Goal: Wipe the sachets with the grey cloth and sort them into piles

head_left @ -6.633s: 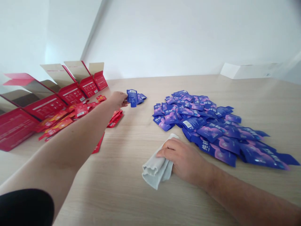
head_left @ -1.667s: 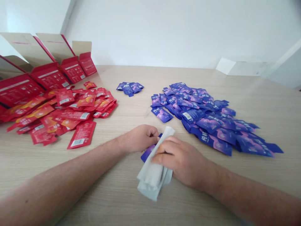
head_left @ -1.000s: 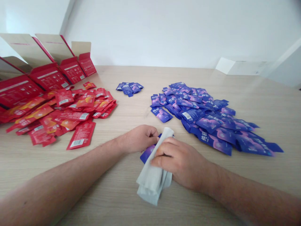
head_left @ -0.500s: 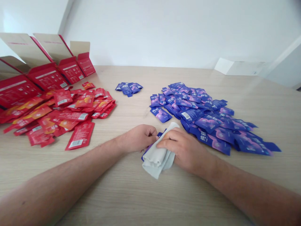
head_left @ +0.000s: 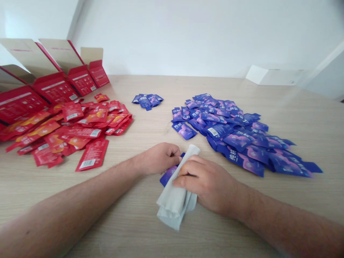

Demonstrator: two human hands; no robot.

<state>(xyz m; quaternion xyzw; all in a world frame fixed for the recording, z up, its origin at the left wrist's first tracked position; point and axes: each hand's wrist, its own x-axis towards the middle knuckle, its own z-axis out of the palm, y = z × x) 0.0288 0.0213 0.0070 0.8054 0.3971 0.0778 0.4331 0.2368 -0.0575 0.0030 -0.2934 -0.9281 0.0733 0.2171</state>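
Near the middle of the table, my left hand [head_left: 160,158] is closed on the upper edge of a blue-purple sachet [head_left: 168,175]. My right hand [head_left: 206,181] grips a folded white cloth [head_left: 173,195], its fingers wrapped round the upper part. The cloth lies over the right side of the sachet and hides much of it. Its loose folded end hangs toward the table's near side. Just beyond my right hand is a large pile of blue sachets [head_left: 239,139].
Red sachets [head_left: 80,132] are heaped on the left, in front of open red boxes [head_left: 55,86]. A small group of blue sachets [head_left: 146,101] lies at the back centre. A white folded card [head_left: 274,76] stands at the back right.
My right hand has moved slightly toward me and left with the cloth, which reaches further down. More of the sachet's left side shows. My left hand has hardly moved.
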